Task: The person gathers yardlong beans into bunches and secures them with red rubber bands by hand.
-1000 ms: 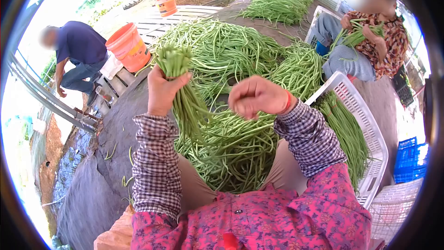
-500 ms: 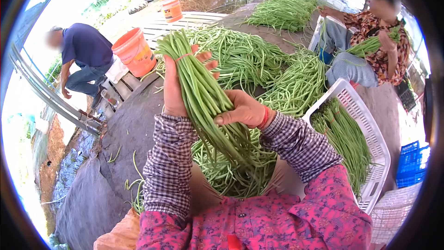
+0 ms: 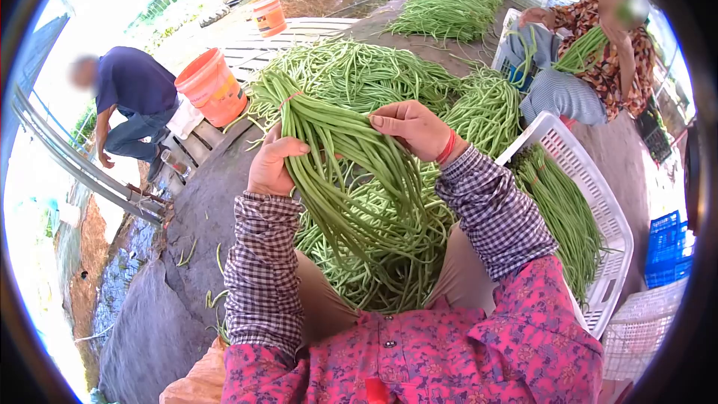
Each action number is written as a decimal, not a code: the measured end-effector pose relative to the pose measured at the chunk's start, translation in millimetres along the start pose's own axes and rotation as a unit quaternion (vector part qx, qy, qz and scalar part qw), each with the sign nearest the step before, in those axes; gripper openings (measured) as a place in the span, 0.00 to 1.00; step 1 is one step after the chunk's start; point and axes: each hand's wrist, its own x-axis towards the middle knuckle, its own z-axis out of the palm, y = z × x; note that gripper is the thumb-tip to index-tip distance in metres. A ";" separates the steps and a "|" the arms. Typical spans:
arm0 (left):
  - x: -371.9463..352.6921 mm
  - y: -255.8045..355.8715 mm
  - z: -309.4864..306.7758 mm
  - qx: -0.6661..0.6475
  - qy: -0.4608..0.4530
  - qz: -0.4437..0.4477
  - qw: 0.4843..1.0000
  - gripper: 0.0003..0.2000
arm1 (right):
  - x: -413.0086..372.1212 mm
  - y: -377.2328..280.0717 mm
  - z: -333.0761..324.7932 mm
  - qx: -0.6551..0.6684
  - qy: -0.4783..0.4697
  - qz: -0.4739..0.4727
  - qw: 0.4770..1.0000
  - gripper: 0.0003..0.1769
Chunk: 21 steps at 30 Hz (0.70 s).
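A bundle of long green beans (image 3: 336, 131), tied near its upper end with a thin red band, hangs fanned out in front of me. My left hand (image 3: 274, 164) is closed round its left side below the band. At the right edge of the bundle, my right hand (image 3: 419, 131) pinches some beans between thumb and fingers. Loose long beans (image 3: 374, 254) lie in a heap beneath, between my knees, and a larger heap (image 3: 359, 67) spreads behind. On my right, a white crate (image 3: 598, 202) holds banded beans (image 3: 557, 217).
Two orange buckets (image 3: 213, 90) (image 3: 269, 15) stand at the upper left, near a crouching person (image 3: 134, 97). At the upper right sits another person (image 3: 591, 67) holding beans. Blue crates (image 3: 666, 251) are at the far right, and an orange sack (image 3: 198, 378) lies lower left.
The bundle's beans have spread apart to the right. My right hand has moved up and right to the bundle's edge. My left hand has moved down and its grip has changed.
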 end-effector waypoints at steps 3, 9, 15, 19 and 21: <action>1.1 1.9 7.8 0.012 -0.014 -0.038 0.999 0.26 | -1.4 2.4 -4.6 -0.080 0.067 -0.050 0.993 0.14; 1.6 4.5 29.2 0.235 0.018 0.006 0.972 0.25 | -16.1 -10.3 -22.1 0.068 0.105 -0.059 0.990 0.12; 7.0 11.5 53.1 0.459 0.048 0.088 0.883 0.24 | -37.8 -8.8 -35.4 0.137 -0.036 -0.071 0.987 0.13; 14.0 33.4 60.5 0.275 -0.004 0.044 0.961 0.21 | -34.5 -4.3 -25.9 -0.130 -0.008 -0.121 0.984 0.17; 16.8 47.4 70.7 0.183 -0.040 0.030 0.982 0.23 | -34.7 -1.9 -23.6 -0.357 0.053 -0.087 0.928 0.20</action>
